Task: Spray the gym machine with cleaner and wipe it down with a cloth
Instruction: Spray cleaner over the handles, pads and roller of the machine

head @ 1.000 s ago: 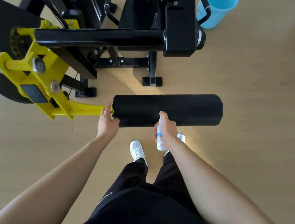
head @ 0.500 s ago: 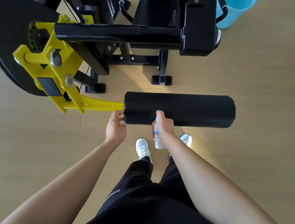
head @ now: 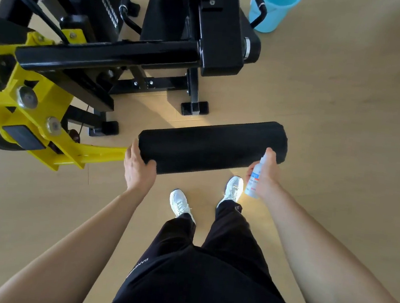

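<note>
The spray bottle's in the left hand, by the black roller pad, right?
No. The head view shows the spray bottle in the right hand, by the black roller pad; the left hand holds the pad's other end.

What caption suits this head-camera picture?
Left hand grips the black roller pad while right hand aims a spray bottle at it.

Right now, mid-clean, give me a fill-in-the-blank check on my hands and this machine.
The small white plastic spray bottle is in the right hand, not the ____.
The left hand holds the black cylindrical foam roller pad at its end nearest the ____ metal lever arm.
The plastic bucket behind the black gym machine is light ____.
No wiping ____ is in view.
Missing words: left; yellow; blue; cloth.
</note>
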`<state>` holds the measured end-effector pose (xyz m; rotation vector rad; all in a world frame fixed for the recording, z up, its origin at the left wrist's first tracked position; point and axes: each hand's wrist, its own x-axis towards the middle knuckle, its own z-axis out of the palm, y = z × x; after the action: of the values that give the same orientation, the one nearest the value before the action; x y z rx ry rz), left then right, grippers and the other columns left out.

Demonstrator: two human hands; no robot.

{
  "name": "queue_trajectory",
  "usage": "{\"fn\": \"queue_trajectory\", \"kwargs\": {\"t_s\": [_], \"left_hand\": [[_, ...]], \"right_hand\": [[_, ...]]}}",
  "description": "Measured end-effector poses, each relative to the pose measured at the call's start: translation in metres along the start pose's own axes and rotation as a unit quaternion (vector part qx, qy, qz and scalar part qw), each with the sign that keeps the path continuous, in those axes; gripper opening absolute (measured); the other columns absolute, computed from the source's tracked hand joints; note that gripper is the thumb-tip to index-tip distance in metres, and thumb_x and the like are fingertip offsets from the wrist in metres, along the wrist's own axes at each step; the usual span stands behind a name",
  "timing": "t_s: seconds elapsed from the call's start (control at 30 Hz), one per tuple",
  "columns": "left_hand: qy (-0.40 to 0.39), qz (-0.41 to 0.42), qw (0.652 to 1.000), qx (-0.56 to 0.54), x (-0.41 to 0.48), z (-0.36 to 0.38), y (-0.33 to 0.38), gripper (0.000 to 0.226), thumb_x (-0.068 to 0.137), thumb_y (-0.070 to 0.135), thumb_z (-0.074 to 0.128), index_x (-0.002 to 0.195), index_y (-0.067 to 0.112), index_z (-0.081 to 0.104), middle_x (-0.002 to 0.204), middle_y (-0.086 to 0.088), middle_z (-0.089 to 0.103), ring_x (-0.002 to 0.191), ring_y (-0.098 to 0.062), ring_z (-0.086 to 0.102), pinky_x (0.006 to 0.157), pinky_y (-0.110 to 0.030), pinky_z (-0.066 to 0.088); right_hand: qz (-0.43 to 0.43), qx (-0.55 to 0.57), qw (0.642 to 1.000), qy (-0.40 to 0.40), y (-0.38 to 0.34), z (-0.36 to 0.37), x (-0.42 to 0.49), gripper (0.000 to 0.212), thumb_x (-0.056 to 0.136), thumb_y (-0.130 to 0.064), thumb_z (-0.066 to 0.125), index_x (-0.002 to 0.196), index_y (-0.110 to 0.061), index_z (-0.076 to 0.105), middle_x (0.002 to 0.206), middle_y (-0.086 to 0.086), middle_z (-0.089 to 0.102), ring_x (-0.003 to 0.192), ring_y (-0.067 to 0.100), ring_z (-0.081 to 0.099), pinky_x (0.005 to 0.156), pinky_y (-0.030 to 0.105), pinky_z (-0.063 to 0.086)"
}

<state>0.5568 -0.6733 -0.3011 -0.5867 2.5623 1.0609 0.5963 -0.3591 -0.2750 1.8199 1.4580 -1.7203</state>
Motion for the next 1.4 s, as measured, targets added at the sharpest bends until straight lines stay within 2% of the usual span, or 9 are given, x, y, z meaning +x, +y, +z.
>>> {"fn": "queue_trajectory", "kwargs": {"t_s": [0.23, 0.43, 0.63, 0.73, 0.83, 0.93, 1.03, 1.17, 1.4], "left_hand": [[-0.001, -0.003, 1.000, 0.028, -0.006, 0.006, 0.000, 0.086, 0.085, 0.004, 0.064, 0.160, 0.024, 0.027, 0.144, -0.011, 0.038, 0.129, -0.037, 0.043, 0.105, -0.052, 0.046], [-0.014, -0.011, 1.000, 0.001, -0.017, -0.001, -0.018, 0.080, 0.090, -0.001, 0.060, 0.158, 0.027, 0.030, 0.135, -0.010, 0.041, 0.110, -0.035, 0.057, 0.089, -0.048, 0.055], [-0.083, -0.033, 0.996, -0.022, -0.026, -0.013, -0.038, 0.087, 0.085, -0.014, 0.049, 0.159, 0.026, 0.030, 0.138, -0.002, 0.043, 0.133, -0.022, 0.054, 0.082, -0.032, 0.049], [-0.117, -0.042, 0.992, -0.039, -0.028, -0.018, -0.048, 0.086, 0.084, -0.016, 0.046, 0.158, 0.025, 0.032, 0.147, -0.001, 0.046, 0.132, -0.023, 0.055, 0.085, -0.033, 0.053], [-0.128, -0.061, 0.989, -0.041, -0.026, -0.023, -0.051, 0.080, 0.083, -0.013, 0.048, 0.153, 0.026, 0.040, 0.150, 0.001, 0.049, 0.132, -0.023, 0.054, 0.096, -0.039, 0.053], [-0.086, -0.044, 0.995, -0.006, -0.019, -0.026, -0.044, 0.066, 0.088, -0.003, 0.055, 0.149, 0.020, 0.045, 0.150, -0.003, 0.050, 0.136, -0.024, 0.051, 0.104, -0.041, 0.049], [-0.041, -0.008, 0.999, 0.000, -0.008, -0.025, -0.026, 0.070, 0.092, 0.006, 0.061, 0.156, 0.020, 0.036, 0.157, -0.005, 0.042, 0.141, -0.027, 0.044, 0.108, -0.049, 0.047], [-0.059, 0.057, 0.995, 0.059, 0.000, -0.018, -0.002, 0.082, 0.091, 0.005, 0.061, 0.162, 0.022, 0.022, 0.165, -0.001, 0.027, 0.147, -0.029, 0.031, 0.111, -0.049, 0.044], [-0.050, 0.071, 0.991, 0.105, -0.019, -0.001, -0.006, 0.082, 0.091, 0.005, 0.062, 0.162, 0.015, 0.023, 0.170, 0.002, 0.015, 0.148, -0.029, 0.030, 0.111, -0.045, 0.044]], "right_hand": [[-0.002, -0.015, 1.000, 0.001, -0.018, -0.009, 0.006, 0.046, 0.082, -0.056, 0.052, 0.075, -0.010, 0.055, 0.062, 0.007, 0.057, 0.048, 0.021, 0.052, 0.055, 0.026, 0.046], [-0.067, -0.186, 0.974, -0.109, 0.014, 0.048, -0.024, 0.061, 0.087, -0.064, 0.053, 0.066, -0.007, 0.054, 0.056, 0.009, 0.056, 0.047, 0.021, 0.055, 0.057, 0.030, 0.051], [-0.085, -0.205, 0.964, -0.149, 0.040, 0.111, -0.056, 0.058, 0.090, -0.057, 0.052, 0.063, -0.006, 0.054, 0.054, 0.007, 0.057, 0.049, 0.018, 0.056, 0.048, 0.024, 0.050], [-0.075, -0.218, 0.959, -0.167, 0.046, 0.134, -0.073, 0.065, 0.091, -0.065, 0.054, 0.058, -0.008, 0.056, 0.058, 0.007, 0.060, 0.049, 0.019, 0.057, 0.059, 0.030, 0.053], [-0.078, -0.210, 0.959, -0.175, 0.050, 0.150, -0.082, 0.062, 0.090, -0.060, 0.055, 0.058, -0.007, 0.057, 0.058, 0.008, 0.058, 0.050, 0.021, 0.055, 0.059, 0.031, 0.052], [-0.082, -0.177, 0.967, -0.161, 0.049, 0.150, -0.082, 0.052, 0.089, -0.050, 0.056, 0.062, -0.005, 0.057, 0.060, 0.008, 0.058, 0.052, 0.020, 0.053, 0.053, 0.029, 0.049], [-0.055, -0.142, 0.976, -0.155, 0.045, 0.133, -0.072, 0.050, 0.090, -0.050, 0.056, 0.069, -0.005, 0.057, 0.062, 0.009, 0.057, 0.046, 0.018, 0.050, 0.049, 0.027, 0.047], [-0.021, -0.084, 0.991, -0.104, 0.028, 0.092, -0.047, 0.061, 0.089, -0.065, 0.055, 0.072, -0.007, 0.060, 0.061, 0.009, 0.059, 0.047, 0.018, 0.056, 0.058, 0.030, 0.051], [0.009, 0.056, 0.998, 0.015, -0.008, 0.010, -0.010, 0.052, 0.086, -0.060, 0.051, 0.074, -0.009, 0.055, 0.068, 0.006, 0.057, 0.053, 0.018, 0.053, 0.058, 0.025, 0.050]]}}
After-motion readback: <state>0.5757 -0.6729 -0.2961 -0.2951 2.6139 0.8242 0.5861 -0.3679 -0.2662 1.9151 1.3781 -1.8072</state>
